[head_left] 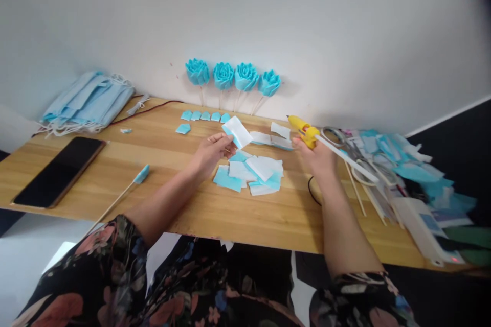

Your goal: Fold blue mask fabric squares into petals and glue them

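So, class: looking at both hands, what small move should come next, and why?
Probably bring the glue gun nozzle across to the white fabric piece. The left hand pinches that piece up off the table, and the right hand holds the gun apart from it, nozzle aimed that way.

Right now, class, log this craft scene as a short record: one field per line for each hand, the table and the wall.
left hand: pinches a white fabric piece
right hand: grips a yellow glue gun
between hands: pile of cut blue and white pieces
table left: black phone, stack of face masks, stick with blue bud
wall: four blue fabric roses
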Demonstrator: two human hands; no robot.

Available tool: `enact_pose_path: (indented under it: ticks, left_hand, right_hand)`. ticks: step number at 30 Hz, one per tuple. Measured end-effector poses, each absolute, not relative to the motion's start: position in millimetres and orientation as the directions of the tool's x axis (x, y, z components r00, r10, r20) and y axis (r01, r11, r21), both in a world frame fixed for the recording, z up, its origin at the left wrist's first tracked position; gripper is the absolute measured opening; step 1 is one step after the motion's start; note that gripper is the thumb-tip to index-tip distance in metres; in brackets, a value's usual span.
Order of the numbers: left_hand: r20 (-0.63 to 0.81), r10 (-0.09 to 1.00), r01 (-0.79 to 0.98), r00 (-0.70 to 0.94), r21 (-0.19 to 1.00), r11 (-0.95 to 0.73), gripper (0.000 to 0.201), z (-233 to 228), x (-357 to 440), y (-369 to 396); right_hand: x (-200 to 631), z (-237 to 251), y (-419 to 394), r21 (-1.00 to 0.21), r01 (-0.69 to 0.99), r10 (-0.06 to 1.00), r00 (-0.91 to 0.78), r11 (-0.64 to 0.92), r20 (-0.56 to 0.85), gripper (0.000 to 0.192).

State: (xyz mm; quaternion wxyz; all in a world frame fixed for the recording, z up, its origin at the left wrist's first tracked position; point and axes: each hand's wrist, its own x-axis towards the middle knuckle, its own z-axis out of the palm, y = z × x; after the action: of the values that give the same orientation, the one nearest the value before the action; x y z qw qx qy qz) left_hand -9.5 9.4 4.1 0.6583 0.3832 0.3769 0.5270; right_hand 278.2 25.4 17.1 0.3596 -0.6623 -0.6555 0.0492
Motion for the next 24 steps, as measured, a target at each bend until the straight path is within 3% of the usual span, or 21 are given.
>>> enact_pose_path:
  ticks: [5,10,14,18,21,24]
  left_hand:
    - [-0.09,0.984,-0.424,0.151,0.894,0.146,0.027,9.1,-10.1,9.1]
    - [-0.077,0.984,-0.442,0.162,0.886,0.142,0.025,11.6,-8.0,5.5]
    - [-0.089,0.98,-0.426,0.177,0.891,0.158,0.027,10.2,-6.2,4.1]
    - [-0.092,0.975,-0.424,0.201,0.889,0.171,0.03,9.6,-5.8,3.9]
    - [-0.087,0.971,-0.425,0.222,0.888,0.177,0.031,9.5,-5.3,3.5]
    - [-0.104,0.963,-0.417,0.247,0.886,0.203,0.029,8.6,-4.3,3.2]
  right_hand:
    - [323.8,21.4,14.2,-0.153,0.96,0.946,-0.187,0.233,0.266,0.052]
    - [379.0,8.6,-12.1,-0.099,0.987,0.982,-0.109,0.124,0.152,0.069]
    - [397.2,6.3,-20.7,-0.104,0.978,0.979,-0.168,0.18,0.115,0.068]
    - [370.4,33.7,-22.8,-0.054,0.937,0.901,-0.313,0.344,0.3,0.052]
    - [320.8,50.3,-20.6,-0.065,0.86,0.764,-0.412,0.506,0.496,0.047]
    - [263.1,47.1,-12.4,-0.038,0.732,0.62,-0.546,0.68,0.564,0.052]
